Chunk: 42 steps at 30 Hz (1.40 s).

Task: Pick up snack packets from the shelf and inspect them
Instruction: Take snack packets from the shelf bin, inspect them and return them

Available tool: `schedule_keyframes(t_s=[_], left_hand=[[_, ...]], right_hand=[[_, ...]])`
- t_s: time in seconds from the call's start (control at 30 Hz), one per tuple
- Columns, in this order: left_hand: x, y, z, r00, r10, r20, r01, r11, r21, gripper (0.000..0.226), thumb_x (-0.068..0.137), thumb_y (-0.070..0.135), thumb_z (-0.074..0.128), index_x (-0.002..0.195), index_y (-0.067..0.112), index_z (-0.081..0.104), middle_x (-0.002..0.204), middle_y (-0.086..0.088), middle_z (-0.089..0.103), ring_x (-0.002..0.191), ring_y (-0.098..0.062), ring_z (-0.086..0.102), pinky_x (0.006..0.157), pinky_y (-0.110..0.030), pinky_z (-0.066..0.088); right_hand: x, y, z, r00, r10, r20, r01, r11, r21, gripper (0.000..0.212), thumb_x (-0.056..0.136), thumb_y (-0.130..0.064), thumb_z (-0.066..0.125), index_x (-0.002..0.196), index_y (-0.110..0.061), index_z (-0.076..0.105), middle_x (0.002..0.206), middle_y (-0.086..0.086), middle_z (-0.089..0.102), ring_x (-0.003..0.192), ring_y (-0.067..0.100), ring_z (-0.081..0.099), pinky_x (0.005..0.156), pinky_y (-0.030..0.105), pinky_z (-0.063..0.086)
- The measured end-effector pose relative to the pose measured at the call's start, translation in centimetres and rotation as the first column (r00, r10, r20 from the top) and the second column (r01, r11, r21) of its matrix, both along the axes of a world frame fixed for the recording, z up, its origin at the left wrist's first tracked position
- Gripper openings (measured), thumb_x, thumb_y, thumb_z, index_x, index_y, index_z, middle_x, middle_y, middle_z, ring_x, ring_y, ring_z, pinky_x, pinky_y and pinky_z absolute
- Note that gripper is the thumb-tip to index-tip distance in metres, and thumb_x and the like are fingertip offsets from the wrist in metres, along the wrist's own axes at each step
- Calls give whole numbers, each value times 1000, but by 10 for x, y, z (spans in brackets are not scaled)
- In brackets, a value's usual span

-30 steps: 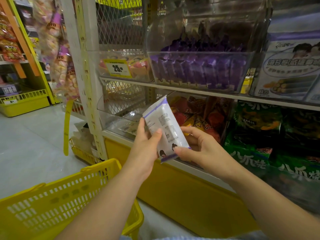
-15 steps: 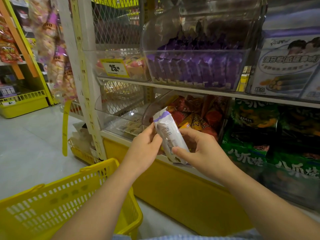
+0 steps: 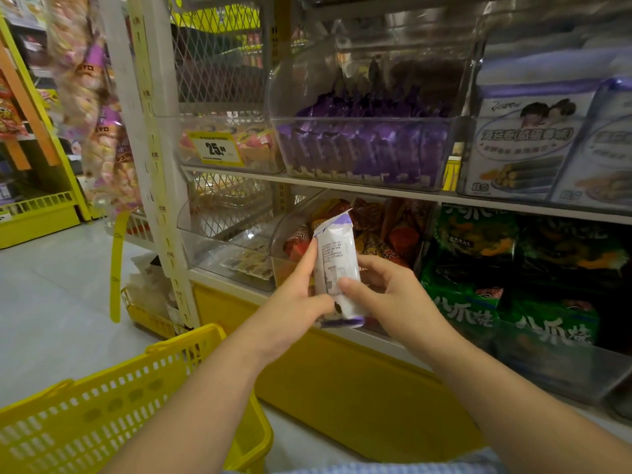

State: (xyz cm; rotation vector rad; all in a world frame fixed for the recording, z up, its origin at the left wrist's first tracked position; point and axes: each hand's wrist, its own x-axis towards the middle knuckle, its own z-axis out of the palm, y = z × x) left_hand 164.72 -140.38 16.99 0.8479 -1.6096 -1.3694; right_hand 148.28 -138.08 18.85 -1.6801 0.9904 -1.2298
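While left hand [image 3: 294,299] holds, right hand [image 3: 386,297] pinches packet [image 3: 337,265].

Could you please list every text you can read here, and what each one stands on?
"25": yellow price tag; its smaller print is blurred.
"海苔卷(咸蛋黄味)": white box.
"八爪烧": green packets.
The packet being held: print too small to read.

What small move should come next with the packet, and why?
Probably turn the packet to show its other face: the left hand and right hand hold it upright with the fine-print side toward the camera, so only that side is readable.
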Motion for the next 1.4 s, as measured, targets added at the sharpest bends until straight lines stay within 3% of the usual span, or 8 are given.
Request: schedule_keyframes(t_s=[0.17, 0.33, 0.43, 0.63, 0.9, 1.1, 1.27, 1.4], left_hand=[[-15, 18, 44, 994, -45, 97, 54, 994, -93, 99, 66, 55, 77, 144, 59, 16, 143, 16, 47, 127, -9, 51, 102, -37, 45], [-27, 39, 103, 983, -145, 110, 161, 975, -153, 67, 72, 14, 64, 129, 44, 46, 118, 15, 67, 104, -3, 63, 74, -16, 50], [-37, 55, 144, 958, -254, 135, 276, 945, -178, 62, 73, 5, 60, 125, 37, 52, 115, 7, 71, 99, -9, 67, 72, -20, 52], [-77, 73, 206, 858, -452, 245, 499, 846, -187, 52, 81, 3, 60, 128, 26, 59, 122, -10, 68, 109, -27, 64, 88, -36, 55], [-136, 59, 258, 915, -79, 395, 323, 730, -602, 33, 88, 24, 69, 116, 40, 67, 106, 20, 72, 100, 3, 66, 87, -20, 53], [-184, 26, 284, 937, 325, 128, -56, 502, -863, 52, 85, 45, 67, 134, 38, 52, 129, 14, 56, 119, -6, 52, 100, -42, 47], [-199, -16, 274, 861, 452, 232, -46, 525, -850, 52, 93, 37, 60, 142, 29, 44, 137, 6, 48, 123, -16, 50, 102, -39, 44], [-201, -39, 260, 811, 472, 346, 41, 544, -838, 35, 96, 37, 55, 130, 30, 59, 127, 10, 58, 117, -12, 56, 99, -38, 46]], right_hand=[[-13, 23, 30, 996, 82, 28, -84, 993, 80, 30, 101, -21, 45, 126, -29, 59, 113, -9, 71, 100, 10, 69, 74, 27, 59], [-55, 46, 97, 910, -319, -266, 216, 911, -352, 29, 85, -33, 66, 112, -42, 59, 117, -14, 60, 107, 1, 59, 88, 27, 55], [-86, 66, 147, 852, -435, -291, 268, 841, -470, 72, 65, -60, 68, 130, -50, 38, 130, -23, 48, 126, -2, 44, 94, 27, 47], [-145, 104, 212, 931, -54, -362, -24, 978, -206, 36, 69, -40, 72, 103, -30, 73, 102, 7, 75, 91, 18, 71, 73, 32, 59], [-206, 124, 250, 969, 86, -230, -89, 996, -3, 43, 72, -42, 79, 112, -32, 70, 114, 9, 71, 98, 28, 71, 67, 26, 59], [-227, 106, 260, 980, -186, 69, 197, 944, -266, 39, 66, -23, 74, 105, -22, 75, 102, -1, 75, 93, 16, 72, 69, 26, 59], [-240, 78, 259, 511, -849, -133, 459, 400, -793, 38, 80, -14, 75, 117, -20, 70, 106, -11, 72, 95, 4, 67, 88, 17, 49], [-244, 37, 269, 280, -932, -229, 350, 321, -880, 37, 83, -17, 73, 119, -16, 68, 111, 3, 72, 102, 24, 67, 88, 35, 51]])
